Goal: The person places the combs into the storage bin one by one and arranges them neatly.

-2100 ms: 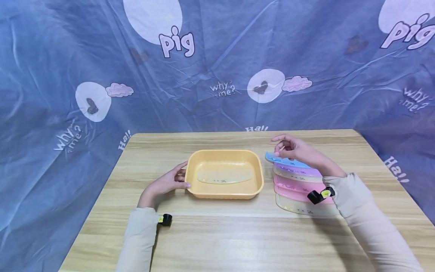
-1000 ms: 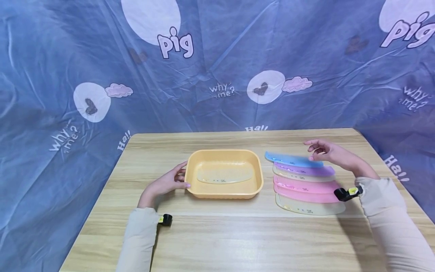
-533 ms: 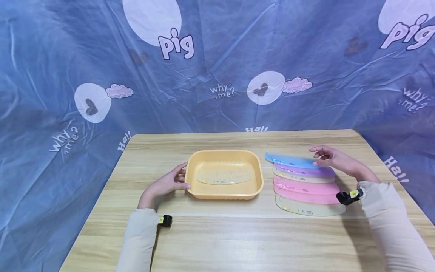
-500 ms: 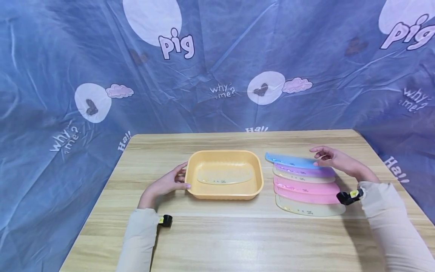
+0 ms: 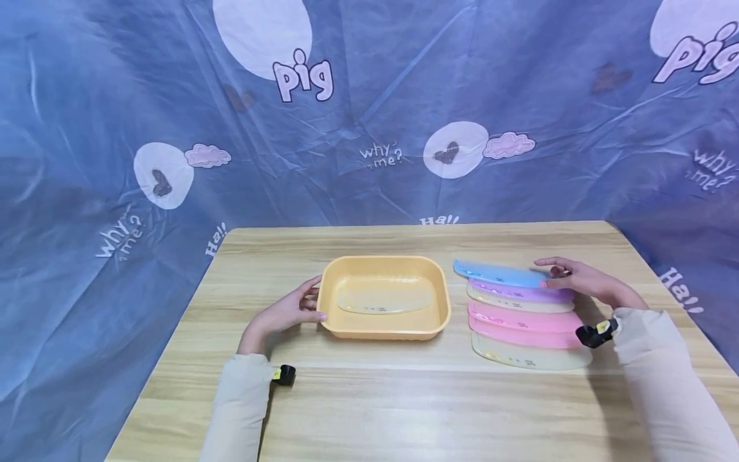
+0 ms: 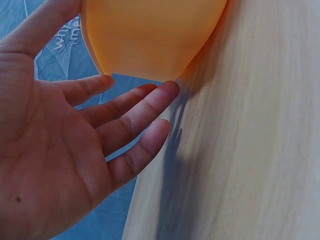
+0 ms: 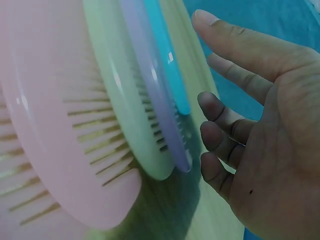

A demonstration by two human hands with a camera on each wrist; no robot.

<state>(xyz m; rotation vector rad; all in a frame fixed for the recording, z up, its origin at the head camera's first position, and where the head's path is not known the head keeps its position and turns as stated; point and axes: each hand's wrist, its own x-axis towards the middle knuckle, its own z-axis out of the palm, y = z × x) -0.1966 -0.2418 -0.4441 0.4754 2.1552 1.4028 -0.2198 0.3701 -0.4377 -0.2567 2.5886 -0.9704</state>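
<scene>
In the head view the right hand [image 5: 583, 282] has come down from above the comb row to the right end of the blue comb [image 5: 499, 274], fingers loosely spread and not yet gripping, while the left hand [image 5: 288, 309] rests open against the orange tray [image 5: 383, 326] holding a clear comb [image 5: 385, 299]. The left wrist view shows straight fingers [image 6: 130, 117] touching the tray's wall. In the right wrist view the blue comb lies farthest in the row on the surface, long axis left-right, narrow tip toward the tray.

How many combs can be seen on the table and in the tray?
7. One clear comb lies in the orange tray. Six overlap in a row right of it: blue, purple, cream, two pink, clear.
</scene>
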